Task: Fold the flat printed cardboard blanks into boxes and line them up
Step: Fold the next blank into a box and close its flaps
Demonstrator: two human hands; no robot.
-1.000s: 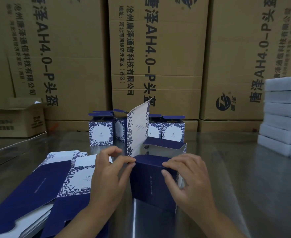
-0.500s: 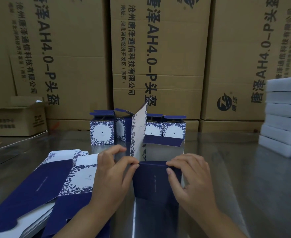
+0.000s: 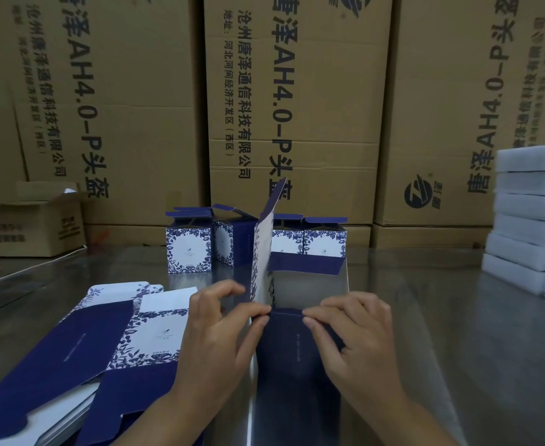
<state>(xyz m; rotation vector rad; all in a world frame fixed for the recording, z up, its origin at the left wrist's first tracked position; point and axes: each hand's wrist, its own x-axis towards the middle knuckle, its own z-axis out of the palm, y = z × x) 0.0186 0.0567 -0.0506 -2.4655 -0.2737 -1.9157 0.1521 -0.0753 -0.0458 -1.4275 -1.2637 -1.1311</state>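
Far left, a small brown carton (image 3: pixel 29 223) sits open on the steel table (image 3: pixel 441 317). Nearer, a stack of flat blanks (image 3: pixel 81 355) lies fanned out, navy and floral. Behind them, four folded boxes (image 3: pixel 189 249) stand in a row against the big cartons (image 3: pixel 296 91). Centre stage: the left hand (image 3: pixel 213 342) pinches the near top edge of the half-formed box (image 3: pixel 296 349), thumb meeting fingertips, one floral flap standing tall just beyond. The right hand (image 3: pixel 358 342) grips the same navy edge, fingers curled over it. Far right, white packs (image 3: pixel 528 220) are stacked high.
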